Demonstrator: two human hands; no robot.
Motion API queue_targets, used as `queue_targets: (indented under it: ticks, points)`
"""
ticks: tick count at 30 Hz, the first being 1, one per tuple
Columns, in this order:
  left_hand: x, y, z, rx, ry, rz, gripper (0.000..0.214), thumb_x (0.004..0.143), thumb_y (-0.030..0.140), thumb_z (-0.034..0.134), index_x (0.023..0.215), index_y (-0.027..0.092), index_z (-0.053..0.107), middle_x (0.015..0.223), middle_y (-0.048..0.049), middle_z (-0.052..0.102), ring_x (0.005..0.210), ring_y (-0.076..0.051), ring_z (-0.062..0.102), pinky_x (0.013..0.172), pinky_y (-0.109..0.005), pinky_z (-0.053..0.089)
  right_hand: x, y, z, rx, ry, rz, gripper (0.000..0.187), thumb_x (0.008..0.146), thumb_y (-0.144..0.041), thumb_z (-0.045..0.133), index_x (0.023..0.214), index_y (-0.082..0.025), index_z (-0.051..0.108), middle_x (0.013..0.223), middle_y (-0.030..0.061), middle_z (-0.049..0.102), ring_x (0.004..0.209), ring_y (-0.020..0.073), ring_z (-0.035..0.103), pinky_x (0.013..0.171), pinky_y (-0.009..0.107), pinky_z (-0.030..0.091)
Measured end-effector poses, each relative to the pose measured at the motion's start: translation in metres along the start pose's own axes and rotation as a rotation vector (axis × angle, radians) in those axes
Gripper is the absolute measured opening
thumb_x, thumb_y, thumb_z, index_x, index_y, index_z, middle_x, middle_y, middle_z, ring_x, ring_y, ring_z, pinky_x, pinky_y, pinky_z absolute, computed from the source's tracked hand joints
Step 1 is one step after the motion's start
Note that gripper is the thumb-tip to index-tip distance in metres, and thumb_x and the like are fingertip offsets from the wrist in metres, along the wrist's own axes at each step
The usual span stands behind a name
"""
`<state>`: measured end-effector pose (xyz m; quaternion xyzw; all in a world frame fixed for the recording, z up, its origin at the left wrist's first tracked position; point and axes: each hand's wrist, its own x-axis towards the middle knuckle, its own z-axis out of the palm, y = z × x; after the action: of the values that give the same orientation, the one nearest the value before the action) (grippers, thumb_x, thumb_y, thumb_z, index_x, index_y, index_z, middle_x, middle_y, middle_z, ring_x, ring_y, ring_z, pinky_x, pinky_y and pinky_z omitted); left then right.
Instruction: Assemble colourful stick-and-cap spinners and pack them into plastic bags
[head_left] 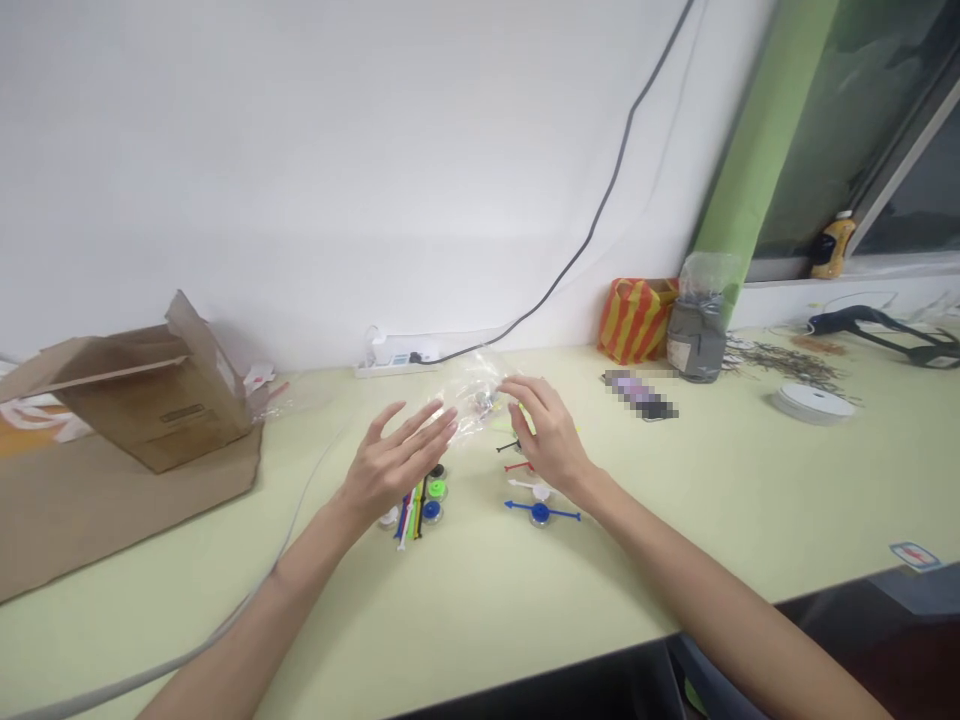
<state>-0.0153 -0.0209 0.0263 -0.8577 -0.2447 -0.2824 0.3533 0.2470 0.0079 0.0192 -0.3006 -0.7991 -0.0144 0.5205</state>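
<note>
The clear plastic bag (471,400) lies crumpled at the centre of the frame, between the two hands; its creases blur, and I cannot tell which way its mouth points or settle its long axis. Beneath everything spreads the pale yellow-green table (450,610). At the left of the frame an open cardboard box (165,430) sits on a flat cardboard sheet (112,515). Left of centre is the left hand (397,465), fingers stretched and thumb apart, its fingertips at the bag's edge. Right of centre, the right hand (551,430) is curved, with a gap between thumb and fingers; whether either hand touches the film, I cannot tell. In the right part of the frame stand a striped bag (634,322) and a grey jar (696,340), with a white spool (816,402) lying flat farther right.

Below the right hand, the blue arrow spinner (540,514) points to the left of the frame, its long axis nearly level, tail slightly lower. The white arrow spinner (541,493) just above also points left, partly covered by the wrist. Below the left hand, a bundle of loose arrows (412,512) runs roughly up and down the frame, beside a blue cap (432,511) and a green cap (438,489).
</note>
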Motion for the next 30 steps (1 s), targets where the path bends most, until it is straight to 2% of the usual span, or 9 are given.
queue_targets:
  ticks: [3, 5, 9, 14, 19, 22, 25, 30]
  points:
    - [0.001, 0.004, -0.003, -0.044, 0.024, 0.067, 0.048, 0.094, 0.003, 0.054, 0.14, 0.018, 0.052, 0.135, -0.0086, 0.065, 0.137, -0.024, 0.051, 0.115, -0.047, 0.035, -0.003, -0.002, 0.005, 0.049, -0.016, 0.093, 0.037, 0.104, -0.025, 0.038, 0.141, -0.025, 0.044, 0.138, 0.0105, 0.053, 0.129, 0.0259, 0.049, 0.11, 0.045, 0.04]
    - [0.004, 0.007, -0.004, -0.067, 0.041, 0.091, 0.044, 0.095, 0.004, 0.054, 0.137, 0.017, 0.055, 0.134, -0.0091, 0.065, 0.136, -0.024, 0.052, 0.114, -0.046, 0.037, -0.007, 0.003, 0.009, 0.093, -0.016, 0.195, 0.04, 0.104, -0.03, 0.042, 0.144, -0.024, 0.041, 0.137, 0.0109, 0.054, 0.128, 0.0264, 0.049, 0.109, 0.046, 0.04]
    - [0.01, 0.013, -0.009, -0.074, 0.081, 0.127, 0.036, 0.094, 0.003, 0.054, 0.127, 0.015, 0.061, 0.131, -0.0098, 0.068, 0.134, -0.024, 0.054, 0.113, -0.046, 0.039, -0.012, 0.012, 0.016, 0.23, -0.013, 0.422, 0.039, 0.103, -0.038, 0.044, 0.139, -0.023, 0.041, 0.119, 0.0102, 0.064, 0.116, 0.0267, 0.057, 0.103, 0.046, 0.042]
    - [0.019, 0.022, -0.015, -0.05, 0.134, 0.149, 0.025, 0.092, 0.005, 0.059, 0.112, 0.018, 0.065, 0.126, -0.0069, 0.071, 0.13, -0.023, 0.058, 0.113, -0.043, 0.042, -0.01, 0.011, 0.016, 0.429, -0.081, 0.596, 0.042, 0.1, -0.046, 0.048, 0.133, -0.021, 0.043, 0.105, 0.0088, 0.068, 0.104, 0.026, 0.062, 0.091, 0.042, 0.047]
    - [0.016, 0.025, -0.015, 0.063, 0.182, 0.09, 0.027, 0.089, 0.011, 0.067, 0.11, 0.026, 0.064, 0.128, -0.0049, 0.07, 0.123, -0.021, 0.064, 0.106, -0.041, 0.049, -0.008, 0.006, 0.014, 0.566, -0.14, 0.697, 0.051, 0.097, -0.05, 0.053, 0.138, -0.024, 0.04, 0.12, 0.0116, 0.066, 0.115, 0.0266, 0.06, 0.095, 0.042, 0.046]
    - [0.008, 0.02, -0.012, 0.1, 0.24, 0.007, 0.036, 0.085, 0.011, 0.071, 0.114, 0.031, 0.064, 0.109, -0.0025, 0.077, 0.103, -0.02, 0.072, 0.093, -0.039, 0.055, -0.008, 0.004, 0.014, 0.613, -0.165, 0.737, 0.055, 0.096, -0.05, 0.055, 0.141, -0.025, 0.038, 0.124, 0.0127, 0.065, 0.122, 0.0269, 0.057, 0.098, 0.044, 0.044]
    - [0.001, 0.014, -0.009, 0.009, 0.193, -0.07, 0.036, 0.088, 0.008, 0.065, 0.118, 0.028, 0.064, 0.091, -0.0029, 0.078, 0.091, -0.02, 0.074, 0.086, -0.037, 0.055, -0.006, 0.002, 0.013, 0.615, -0.179, 0.755, 0.054, 0.095, -0.048, 0.056, 0.141, -0.025, 0.037, 0.124, 0.0125, 0.066, 0.122, 0.0271, 0.057, 0.097, 0.045, 0.043]
    - [-0.001, 0.008, -0.008, -0.082, 0.22, -0.205, 0.045, 0.089, 0.003, 0.051, 0.131, 0.02, 0.056, 0.113, -0.011, 0.076, 0.105, -0.021, 0.073, 0.093, -0.037, 0.056, -0.002, -0.003, 0.009, 0.621, -0.218, 0.718, 0.053, 0.094, -0.044, 0.056, 0.14, -0.024, 0.036, 0.128, 0.0129, 0.065, 0.118, 0.0275, 0.058, 0.091, 0.042, 0.044]
